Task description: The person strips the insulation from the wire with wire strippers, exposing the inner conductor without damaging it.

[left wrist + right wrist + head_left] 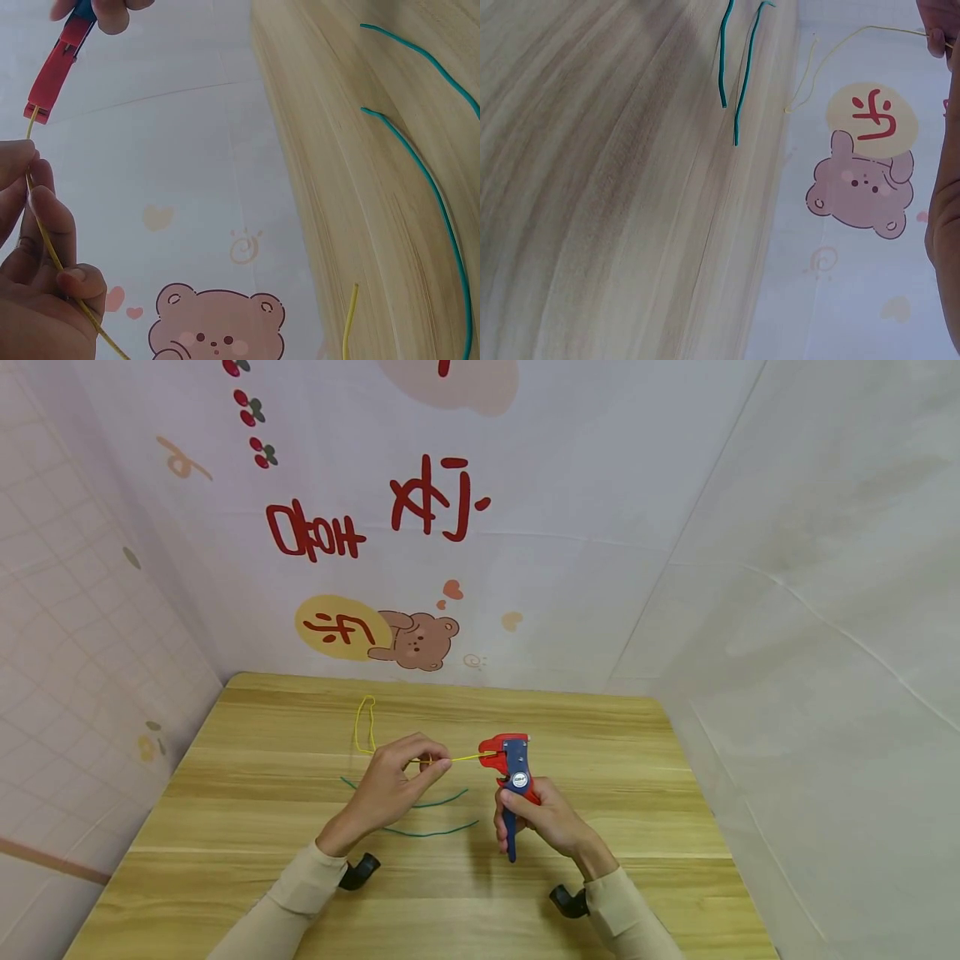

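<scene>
My left hand [393, 785] pinches a thin yellow wire [465, 757] between thumb and fingers. In the left wrist view the wire [51, 246] runs down across the palm past the curled fingers [82, 285]. Its front end enters the red jaws of a red and blue wire stripper [517, 764], held above the table. Gripping the stripper by its handles is my right hand [551, 818], the thumb on the near side. The wire's tail loops behind the left hand; the right wrist view shows this stretch of wire [866, 28] too. How tightly the jaws bite is hidden.
Two teal wires [442, 835] lie on the wooden table [600, 877] below the hands, partly behind the left one. Black curved pieces [360, 871] sit by both wrists. A printed white cloth [570, 527] rises behind the table and at its sides.
</scene>
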`<move>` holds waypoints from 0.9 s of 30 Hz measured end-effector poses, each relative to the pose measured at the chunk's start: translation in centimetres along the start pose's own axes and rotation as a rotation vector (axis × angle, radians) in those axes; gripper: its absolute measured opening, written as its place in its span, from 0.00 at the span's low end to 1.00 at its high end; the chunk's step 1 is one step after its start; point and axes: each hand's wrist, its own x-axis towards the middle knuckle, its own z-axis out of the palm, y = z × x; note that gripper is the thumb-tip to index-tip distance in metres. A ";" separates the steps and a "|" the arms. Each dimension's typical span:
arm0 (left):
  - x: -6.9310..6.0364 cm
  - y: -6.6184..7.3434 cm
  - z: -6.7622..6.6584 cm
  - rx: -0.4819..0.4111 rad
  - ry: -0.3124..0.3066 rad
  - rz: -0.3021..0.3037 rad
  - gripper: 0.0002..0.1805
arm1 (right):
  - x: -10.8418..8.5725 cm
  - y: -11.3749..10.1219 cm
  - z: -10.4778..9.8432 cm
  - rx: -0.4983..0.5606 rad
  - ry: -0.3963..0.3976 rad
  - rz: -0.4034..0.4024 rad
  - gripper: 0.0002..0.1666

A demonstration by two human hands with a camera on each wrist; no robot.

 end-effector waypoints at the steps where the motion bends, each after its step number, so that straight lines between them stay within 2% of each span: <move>1: 0.0 0.0 0.0 -0.001 -0.001 0.002 0.04 | 0.0 0.0 0.0 -0.003 0.001 0.000 0.22; 14: 0.0 0.2 0.0 0.009 0.000 0.026 0.06 | 0.0 -0.1 0.3 -0.013 0.011 0.008 0.23; 27: 0.0 0.3 0.0 0.019 -0.002 0.020 0.05 | -0.2 0.4 0.1 -0.031 0.013 -0.001 0.19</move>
